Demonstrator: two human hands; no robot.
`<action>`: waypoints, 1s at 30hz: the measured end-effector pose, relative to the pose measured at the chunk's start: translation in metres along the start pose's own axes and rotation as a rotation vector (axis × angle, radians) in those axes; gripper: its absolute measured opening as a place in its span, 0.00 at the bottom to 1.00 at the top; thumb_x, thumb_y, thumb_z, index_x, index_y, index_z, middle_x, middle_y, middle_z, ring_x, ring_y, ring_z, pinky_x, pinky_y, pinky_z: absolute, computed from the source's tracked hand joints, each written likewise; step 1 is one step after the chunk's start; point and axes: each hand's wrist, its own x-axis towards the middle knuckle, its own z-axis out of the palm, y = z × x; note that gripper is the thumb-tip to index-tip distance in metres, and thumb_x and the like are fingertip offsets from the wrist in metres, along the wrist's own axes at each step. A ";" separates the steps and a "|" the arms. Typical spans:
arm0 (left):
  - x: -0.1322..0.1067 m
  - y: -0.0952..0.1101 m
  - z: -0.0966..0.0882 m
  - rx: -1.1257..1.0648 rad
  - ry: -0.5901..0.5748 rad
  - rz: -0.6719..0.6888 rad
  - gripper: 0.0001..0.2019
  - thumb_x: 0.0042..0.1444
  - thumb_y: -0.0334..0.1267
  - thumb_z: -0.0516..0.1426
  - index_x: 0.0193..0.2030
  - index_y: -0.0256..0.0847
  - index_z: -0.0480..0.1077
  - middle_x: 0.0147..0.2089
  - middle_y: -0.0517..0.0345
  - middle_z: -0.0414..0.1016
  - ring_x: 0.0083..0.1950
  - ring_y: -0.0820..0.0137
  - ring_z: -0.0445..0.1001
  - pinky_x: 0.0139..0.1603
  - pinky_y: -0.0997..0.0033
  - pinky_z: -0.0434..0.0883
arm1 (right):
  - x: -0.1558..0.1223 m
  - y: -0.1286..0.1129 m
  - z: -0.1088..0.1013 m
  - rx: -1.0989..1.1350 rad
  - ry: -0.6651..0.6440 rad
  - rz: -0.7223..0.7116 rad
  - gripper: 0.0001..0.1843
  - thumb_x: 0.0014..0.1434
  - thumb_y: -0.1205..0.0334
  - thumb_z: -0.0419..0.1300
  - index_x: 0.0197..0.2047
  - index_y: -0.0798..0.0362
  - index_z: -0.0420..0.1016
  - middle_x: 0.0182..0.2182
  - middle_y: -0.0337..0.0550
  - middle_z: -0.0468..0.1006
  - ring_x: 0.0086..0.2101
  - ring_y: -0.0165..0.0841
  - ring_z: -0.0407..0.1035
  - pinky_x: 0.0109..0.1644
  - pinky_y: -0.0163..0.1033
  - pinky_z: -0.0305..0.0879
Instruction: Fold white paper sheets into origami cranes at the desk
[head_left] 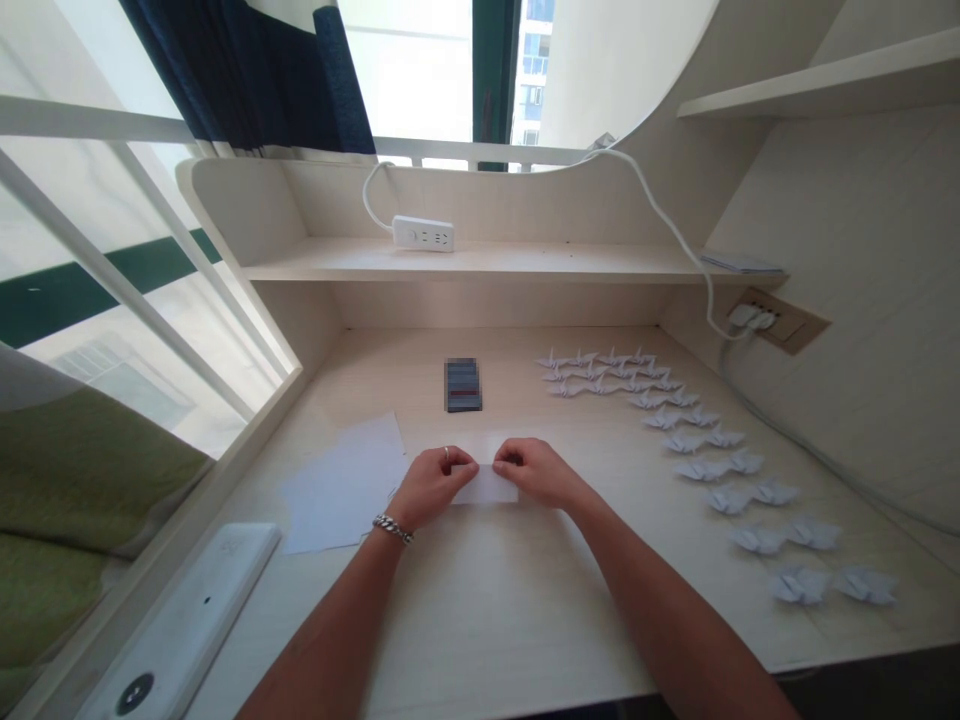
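Observation:
A white sheet of paper lies on the desk in front of me, its far edge pinched from both sides. My left hand, with a ring and a chain bracelet, grips the left part of that edge between thumb and fingers. On the right part of the edge, my right hand has its thumb and fingers closed. A small gap separates the two sets of fingertips. Whether the paper is folded is too small to tell. To the left lies a loose stack of white paper sheets.
Rows of folded white paper cranes line the desk's right side. A dark pixelated rectangular object lies beyond my hands. At front left is a long white device. A power strip sits on the shelf; a white cable hangs right.

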 end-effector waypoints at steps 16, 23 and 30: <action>0.000 0.001 -0.014 -0.056 -0.079 0.024 0.11 0.52 0.41 0.57 0.38 0.39 0.76 0.33 0.54 0.78 0.34 0.69 0.73 0.35 0.72 0.69 | -0.012 0.036 -0.027 0.424 0.006 0.160 0.12 0.50 0.54 0.62 0.29 0.56 0.75 0.21 0.36 0.68 0.22 0.26 0.58 0.27 0.33 0.52; -0.005 0.010 0.009 -0.284 -0.082 0.170 0.11 0.52 0.41 0.60 0.40 0.39 0.76 0.49 0.48 0.76 0.49 0.63 0.74 0.49 0.65 0.70 | -0.012 0.021 0.002 0.714 -0.167 0.204 0.16 0.46 0.51 0.66 0.29 0.56 0.75 0.22 0.37 0.70 0.23 0.26 0.61 0.28 0.33 0.57; 0.001 -0.001 0.009 -0.347 -0.050 -0.074 0.11 0.48 0.44 0.61 0.31 0.37 0.74 0.31 0.56 0.78 0.31 0.70 0.73 0.34 0.71 0.69 | -0.011 0.021 -0.002 0.758 0.042 0.274 0.23 0.52 0.41 0.60 0.36 0.54 0.74 0.31 0.43 0.76 0.29 0.29 0.70 0.31 0.33 0.63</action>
